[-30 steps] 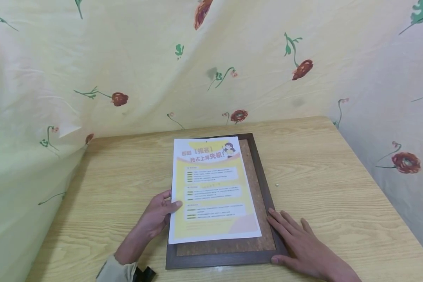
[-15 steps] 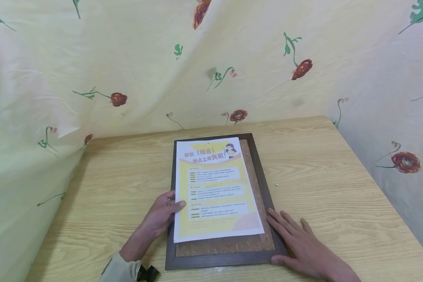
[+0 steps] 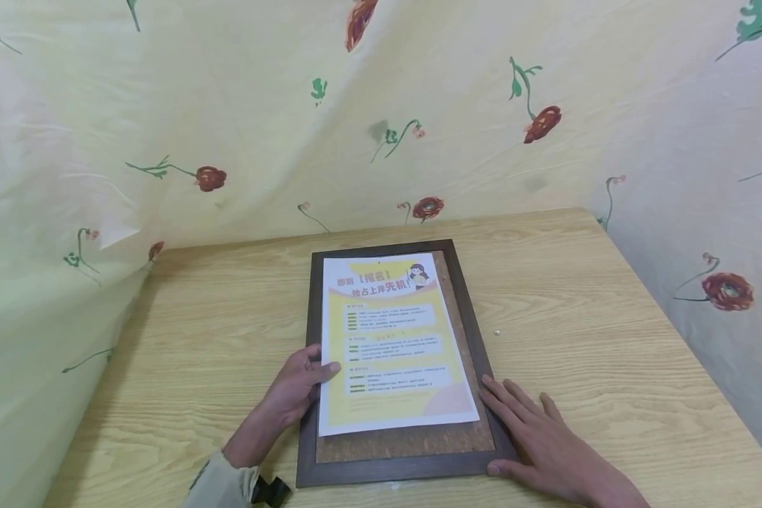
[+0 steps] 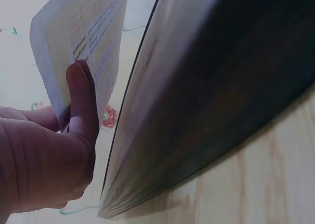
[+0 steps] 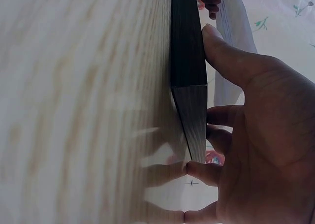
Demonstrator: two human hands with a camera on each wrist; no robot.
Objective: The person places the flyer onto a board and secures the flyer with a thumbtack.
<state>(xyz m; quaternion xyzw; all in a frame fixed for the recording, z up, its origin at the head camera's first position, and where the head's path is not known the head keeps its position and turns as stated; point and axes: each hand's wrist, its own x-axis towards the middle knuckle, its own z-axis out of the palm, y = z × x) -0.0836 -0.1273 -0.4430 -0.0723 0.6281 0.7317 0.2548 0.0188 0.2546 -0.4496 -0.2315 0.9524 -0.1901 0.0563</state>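
Printed sheet [image 3: 394, 339], held just above a dark rectangular frame [image 3: 394, 467] w/ a brown cork-like board [image 3: 406, 444], has shifted R & slightly toward the person vs. the head view 1 s earlier; it then covered much of the frame's L rim, whereas now its L edge lies near that rim's inner side & more rim shows. L hand [image 3: 294, 388] has travelled R w/ it; R hand [image 3: 540, 441] & frame are nearly unchanged in pos. Counted: 2 hands, 1 sheet (incl. 3 pale text panels & 1 cartoon figure), 1 frame, 1 board, 1 small round item [image 3: 497, 332] on the wooden table [image 3: 209, 317] R of the frame, 1 pale sleeve [image 3: 222, 483], 1 black object [image 3: 271, 492] beside its cuff. L hand: thumb on printed face, fingers behind, pinching the sheet's L edge; L wrist view shows a gap btwn sheet & frame. R hand: fingers partly spread, thumb well apart, at frame's near R corner; per R wrist view, thumb is against the frame & 2 fingertips meet the table. Background: flower-patterned cloth [image 3: 260, 92].
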